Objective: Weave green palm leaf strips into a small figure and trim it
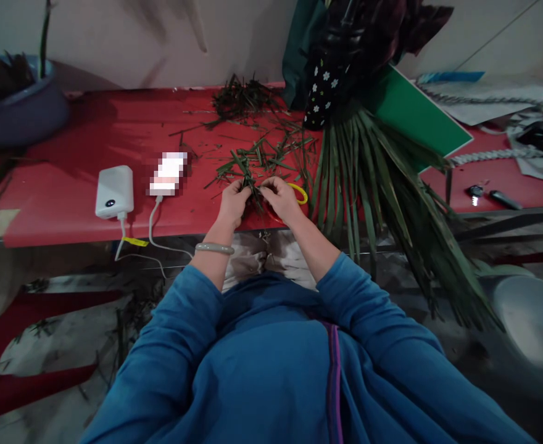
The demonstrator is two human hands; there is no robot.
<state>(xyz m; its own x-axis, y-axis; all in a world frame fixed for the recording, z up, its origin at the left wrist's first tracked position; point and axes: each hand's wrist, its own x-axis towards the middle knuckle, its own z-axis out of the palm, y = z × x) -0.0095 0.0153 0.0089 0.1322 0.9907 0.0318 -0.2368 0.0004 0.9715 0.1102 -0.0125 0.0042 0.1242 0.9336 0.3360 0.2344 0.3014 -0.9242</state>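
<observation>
Both my hands meet over the front edge of a red table (197, 213). My left hand (232, 202) is closed on a small bunch of green palm leaf strips (249, 179), some of which stick up beyond the fingers. From the other side my right hand (278, 196) pinches the lower part of the same strips. Partly under my right hand lies a pair of scissors with a yellow handle loop (302, 193); its blades are hidden. Cut leaf scraps (276, 151) are scattered just behind my hands.
Long palm fronds (368, 166) hang over the table edge on my right, near a green board (419, 117). Left of my hands are a white power bank (115, 192) and a blurred-out phone, both cabled. A purple basin (16, 114) stands far left, a leaf pile (244, 97) behind.
</observation>
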